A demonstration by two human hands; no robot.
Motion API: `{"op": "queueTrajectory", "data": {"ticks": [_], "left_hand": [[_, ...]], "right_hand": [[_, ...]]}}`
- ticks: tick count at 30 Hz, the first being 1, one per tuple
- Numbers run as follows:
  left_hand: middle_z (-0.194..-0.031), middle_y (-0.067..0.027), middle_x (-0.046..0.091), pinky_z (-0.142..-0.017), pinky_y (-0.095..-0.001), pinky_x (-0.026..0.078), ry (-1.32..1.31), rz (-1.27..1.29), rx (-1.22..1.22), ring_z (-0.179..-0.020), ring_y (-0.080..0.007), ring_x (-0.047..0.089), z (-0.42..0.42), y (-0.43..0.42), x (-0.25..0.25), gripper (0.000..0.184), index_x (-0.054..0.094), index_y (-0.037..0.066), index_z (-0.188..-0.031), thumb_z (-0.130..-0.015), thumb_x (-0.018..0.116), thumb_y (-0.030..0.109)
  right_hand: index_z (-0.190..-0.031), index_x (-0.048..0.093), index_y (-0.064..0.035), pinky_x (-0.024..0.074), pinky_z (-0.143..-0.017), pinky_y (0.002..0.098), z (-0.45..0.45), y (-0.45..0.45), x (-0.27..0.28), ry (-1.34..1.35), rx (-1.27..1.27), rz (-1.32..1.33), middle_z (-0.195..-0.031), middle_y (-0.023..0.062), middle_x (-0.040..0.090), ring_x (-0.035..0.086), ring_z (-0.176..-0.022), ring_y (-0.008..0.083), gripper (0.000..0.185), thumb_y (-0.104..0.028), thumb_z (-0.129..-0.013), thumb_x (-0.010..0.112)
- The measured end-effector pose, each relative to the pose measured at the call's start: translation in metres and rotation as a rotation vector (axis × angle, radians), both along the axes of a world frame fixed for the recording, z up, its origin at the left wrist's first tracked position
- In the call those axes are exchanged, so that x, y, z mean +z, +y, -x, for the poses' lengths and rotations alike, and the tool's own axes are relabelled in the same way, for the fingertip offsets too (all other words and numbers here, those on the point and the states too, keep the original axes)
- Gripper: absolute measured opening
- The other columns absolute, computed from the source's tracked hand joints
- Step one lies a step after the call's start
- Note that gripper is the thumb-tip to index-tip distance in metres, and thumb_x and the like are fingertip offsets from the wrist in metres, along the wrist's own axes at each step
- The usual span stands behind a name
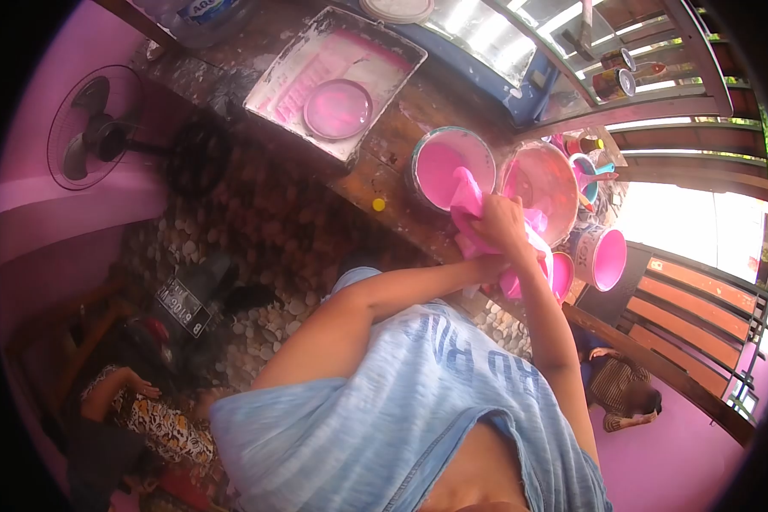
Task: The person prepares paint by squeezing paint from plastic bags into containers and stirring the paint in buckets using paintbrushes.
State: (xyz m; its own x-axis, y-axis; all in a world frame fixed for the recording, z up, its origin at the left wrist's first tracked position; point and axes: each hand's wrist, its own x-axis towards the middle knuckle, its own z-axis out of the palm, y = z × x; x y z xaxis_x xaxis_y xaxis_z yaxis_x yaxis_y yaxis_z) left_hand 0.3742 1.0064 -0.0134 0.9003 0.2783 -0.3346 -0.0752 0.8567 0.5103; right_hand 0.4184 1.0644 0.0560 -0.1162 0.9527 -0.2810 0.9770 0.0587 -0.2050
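Observation:
Both of my hands are on a bright pink, crumpled sheet or cloth (467, 198) in front of two buckets. My right hand (501, 224) is closed on its upper part, beside the rim of a white bucket (416, 162) with pink inside. Lower down, my left hand (489, 266) is closed on the same pink material, partly hidden by my right forearm. Just behind my right hand stands a larger bucket (563, 183) with a pink-stained inner wall. A small pink container (562, 275) is near the material's lower end.
On the wooden table are a paint-stained tray (279, 85) with a round pink lid (338, 109), a tipped bucket (609, 259) and a yellow disc (379, 205). A fan (107, 136) is at left. Two people sit nearby, one at lower left (111, 392), one at lower right (619, 382).

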Motion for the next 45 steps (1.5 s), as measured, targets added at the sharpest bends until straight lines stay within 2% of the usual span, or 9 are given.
{"op": "queueTrajectory", "data": {"ticks": [7,11,16,23,26,29,36,40,45], "left_hand": [[-0.056,0.0020,0.053,-0.036,-0.0257,0.034,-0.246,0.130,0.052,-0.040,-0.0081,0.046,-0.020,-0.007,-0.033,0.027,0.059,0.013,-0.077,-0.098,0.058,0.029],[-0.056,0.0011,0.056,-0.036,-0.0258,0.034,-0.356,0.179,0.076,-0.039,-0.0083,0.047,-0.020,-0.007,-0.033,0.028,0.059,0.013,-0.077,-0.099,0.058,0.030],[-0.053,0.0002,0.055,-0.034,-0.0269,0.035,-0.225,0.139,0.039,-0.037,-0.0101,0.047,-0.017,-0.006,-0.030,0.031,0.059,0.013,-0.073,-0.098,0.058,0.031],[-0.049,-0.0008,0.054,-0.033,-0.0281,0.036,-0.129,0.095,-0.034,-0.034,-0.0124,0.047,0.000,0.007,0.004,0.036,0.059,0.012,-0.069,-0.098,0.058,0.034],[-0.048,-0.0033,0.051,-0.032,-0.0347,0.032,-0.102,0.040,-0.045,-0.033,-0.0178,0.045,-0.013,-0.001,-0.014,0.047,0.059,0.013,-0.071,-0.088,0.059,0.057],[-0.063,-0.0087,0.060,-0.034,-0.0346,0.034,-0.119,-0.003,-0.061,-0.043,-0.0179,0.053,-0.023,-0.008,-0.046,0.047,0.064,0.012,-0.090,-0.087,0.060,0.058],[-0.114,-0.0138,0.061,-0.062,-0.0408,0.049,-0.049,-0.119,-0.085,-0.095,-0.0209,0.062,-0.024,-0.013,-0.074,0.061,0.050,0.009,-0.130,-0.091,0.057,0.055],[-0.118,-0.0121,0.060,-0.081,-0.0388,0.050,-0.030,-0.356,0.040,-0.101,-0.0210,0.061,-0.042,-0.030,-0.124,0.050,0.051,0.007,-0.130,-0.098,0.050,0.045],[-0.110,-0.0099,0.064,-0.086,-0.0344,0.049,0.128,-0.774,0.032,-0.099,-0.0170,0.062,0.013,0.000,-0.038,0.041,0.057,0.006,-0.123,-0.099,0.050,0.038]], "right_hand": [[-0.073,0.065,-0.0005,0.0469,-0.072,0.0490,0.003,0.002,-0.008,0.026,0.023,-0.015,-0.070,0.0228,0.065,0.066,-0.070,0.0396,0.022,-0.022,-0.069,0.068],[-0.080,0.065,-0.0003,0.0481,-0.072,0.0513,0.002,0.003,-0.016,-0.027,0.044,-0.007,-0.075,0.0218,0.067,0.066,-0.076,0.0389,0.035,-0.035,-0.074,0.070],[-0.087,0.064,0.0004,0.0497,-0.075,0.0505,0.010,-0.002,-0.008,-0.010,0.010,-0.097,-0.081,0.0202,0.068,0.067,-0.084,0.0363,0.053,-0.052,-0.079,0.068],[-0.086,0.063,-0.0003,0.0530,-0.067,0.0467,0.011,0.003,-0.010,-0.024,-0.029,-0.014,-0.078,0.0200,0.068,0.068,-0.076,0.0370,0.045,-0.043,-0.078,0.071],[-0.086,0.063,-0.0012,0.0532,-0.065,0.0469,0.011,0.002,-0.014,-0.029,-0.047,-0.010,-0.078,0.0197,0.068,0.068,-0.075,0.0375,0.042,-0.042,-0.078,0.072],[-0.085,0.062,-0.0017,0.0530,-0.067,0.0470,0.012,0.001,-0.011,-0.002,-0.040,-0.018,-0.078,0.0199,0.068,0.068,-0.076,0.0382,0.042,-0.042,-0.079,0.071],[-0.092,0.062,0.0013,0.0505,-0.071,0.0454,0.006,-0.004,0.007,0.232,-0.088,-0.079,-0.084,0.0209,0.065,0.065,-0.082,0.0382,0.038,-0.035,-0.086,0.068],[-0.099,0.064,-0.0004,0.0499,-0.070,0.0439,0.002,-0.012,0.019,0.409,-0.109,-0.167,-0.087,0.0177,0.063,0.064,-0.082,0.0367,0.027,-0.024,-0.085,0.069],[-0.097,0.067,-0.0018,0.0502,-0.071,0.0418,-0.003,-0.017,0.026,0.442,-0.112,-0.254,-0.087,0.0142,0.063,0.064,-0.080,0.0343,0.020,-0.016,-0.083,0.071]]}}
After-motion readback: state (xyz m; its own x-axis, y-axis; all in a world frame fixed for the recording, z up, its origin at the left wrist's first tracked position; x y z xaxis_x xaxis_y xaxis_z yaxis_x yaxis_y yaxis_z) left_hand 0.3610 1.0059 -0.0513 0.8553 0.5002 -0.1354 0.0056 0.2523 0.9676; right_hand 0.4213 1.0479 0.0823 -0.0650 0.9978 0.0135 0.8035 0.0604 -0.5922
